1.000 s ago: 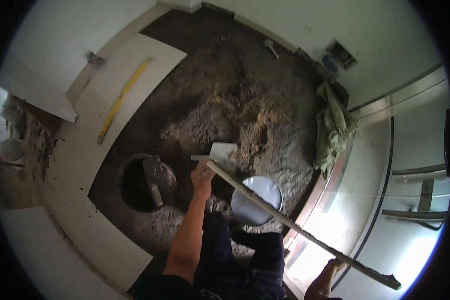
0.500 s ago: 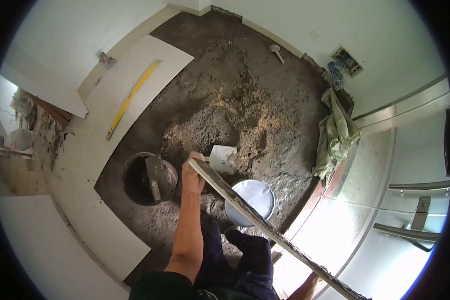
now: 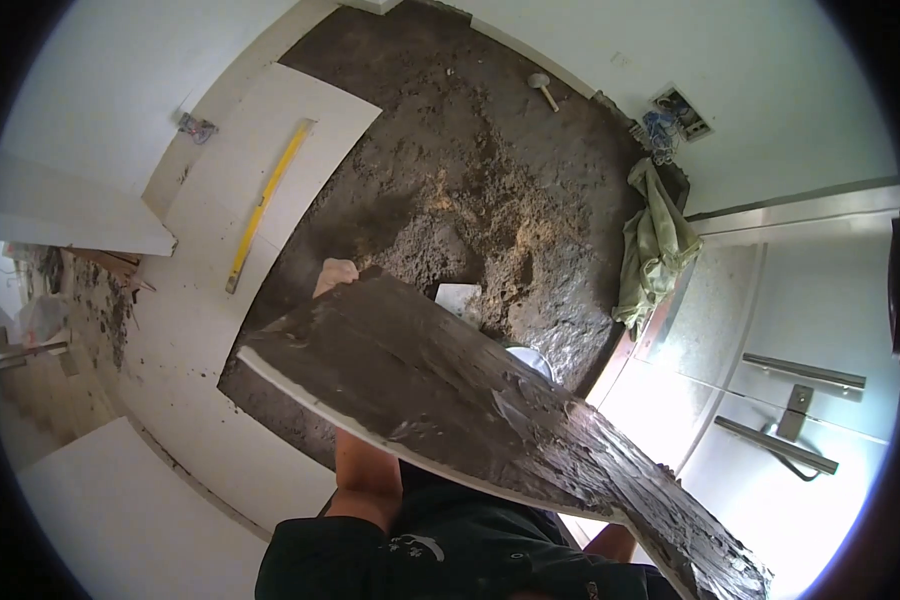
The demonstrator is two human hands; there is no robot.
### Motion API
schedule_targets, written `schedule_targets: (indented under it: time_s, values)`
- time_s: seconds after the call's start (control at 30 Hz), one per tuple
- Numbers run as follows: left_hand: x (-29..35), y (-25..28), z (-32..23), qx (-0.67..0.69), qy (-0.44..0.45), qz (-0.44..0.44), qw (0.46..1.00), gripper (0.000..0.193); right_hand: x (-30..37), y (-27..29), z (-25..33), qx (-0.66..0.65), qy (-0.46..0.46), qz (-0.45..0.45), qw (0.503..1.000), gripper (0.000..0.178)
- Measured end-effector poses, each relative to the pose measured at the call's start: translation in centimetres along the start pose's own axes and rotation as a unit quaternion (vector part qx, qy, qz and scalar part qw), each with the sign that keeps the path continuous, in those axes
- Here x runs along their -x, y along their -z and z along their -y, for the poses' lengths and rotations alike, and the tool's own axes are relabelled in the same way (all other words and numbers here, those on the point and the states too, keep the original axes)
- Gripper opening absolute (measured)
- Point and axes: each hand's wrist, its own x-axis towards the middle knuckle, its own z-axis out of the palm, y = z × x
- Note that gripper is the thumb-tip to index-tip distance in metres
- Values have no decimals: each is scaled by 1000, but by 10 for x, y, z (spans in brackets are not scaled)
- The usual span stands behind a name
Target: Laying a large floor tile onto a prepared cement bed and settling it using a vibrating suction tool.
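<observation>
A large floor tile, its back coated in wet grey mortar, is held tilted in front of my body above the floor. At its far left edge my left hand is closed round the rim; the forearm passes behind the tile. My right hand is mostly hidden at the right part of the tile, with only a bit of it showing past the far edge. Beyond the tile a flat, pale square blade lies on the rough mortar bed. A sliver of a light bucket shows beside the tile's edge.
Laid pale tiles at the left carry a yellow spirit level. A mallet rests at the back. Crumpled green sacking lies by the doorway at right, near a wall box with loose wires. A door with metal handles stands at right.
The tile has swung from nearly edge-on to showing its mortared back, its left end now further left. It now covers the dark bucket and most of the light one. My left hand moved left and farther away.
</observation>
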Motion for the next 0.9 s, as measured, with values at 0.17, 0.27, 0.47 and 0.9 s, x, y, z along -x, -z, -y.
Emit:
schedule_targets:
  time_s: [0.17,0.27,0.47,0.9]
  values:
    - [-117,80,-9,5,-62,41,997,20,77,-117,23,-5,-2,40,999,33]
    - [-167,115,-21,27,-68,63,995,20,109,-180,27,-8,-6,68,998,33]
    - [-262,157,-30,63,-133,107,983,22,145,-287,32,-25,-10,113,993,34]
    - [-506,184,85,-46,-227,104,967,33,88,-657,27,-34,-72,216,973,36]
